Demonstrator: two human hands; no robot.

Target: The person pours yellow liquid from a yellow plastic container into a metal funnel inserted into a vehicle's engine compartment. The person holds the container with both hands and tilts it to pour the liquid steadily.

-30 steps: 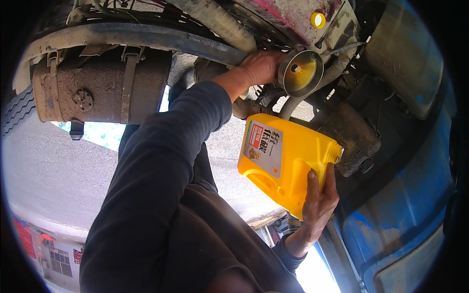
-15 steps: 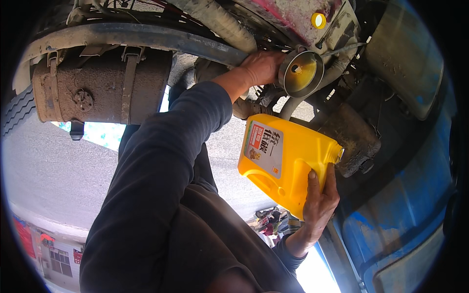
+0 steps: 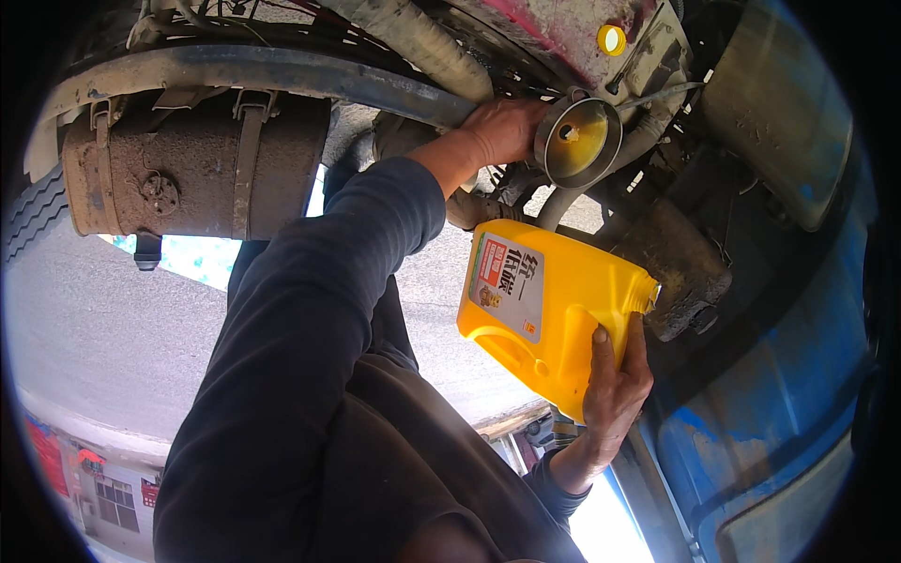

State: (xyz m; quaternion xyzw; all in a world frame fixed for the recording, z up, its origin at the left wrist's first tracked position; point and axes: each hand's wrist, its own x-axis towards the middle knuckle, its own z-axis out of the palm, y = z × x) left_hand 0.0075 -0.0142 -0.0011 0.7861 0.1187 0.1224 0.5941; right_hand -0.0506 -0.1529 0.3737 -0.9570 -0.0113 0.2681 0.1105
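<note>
My left hand (image 3: pixel 511 129) is closed at the left side of a round metal funnel (image 3: pixel 610 145) and appears to grip it; its fingertips are hidden behind the rim. Amber oil (image 3: pixel 589 141) coats the inside of the funnel around its hole. Lower right, my right hand (image 3: pixel 615 380) grips a yellow plastic oil jug (image 3: pixel 572 281) near its neck, thumb on the near face. The jug lies tilted on its side, its uncapped mouth pointing right and apart from the funnel. A yellow cap (image 3: pixel 602 39) sits on the dirty red metal part (image 3: pixel 554 33) above.
A rusty strapped tank (image 3: pixel 197 178) hangs at left beneath a curved dark rail (image 3: pixel 253 68). Thick pipes (image 3: pixel 413 42) and hoses run around the funnel. A blue vehicle panel (image 3: pixel 770 413) fills the right side. Grey pavement (image 3: pixel 122 328) shows below.
Both hands, the funnel and the jug have stayed almost still. In the background below the jug, a cluster of dark and red shapes has gone from view.
</note>
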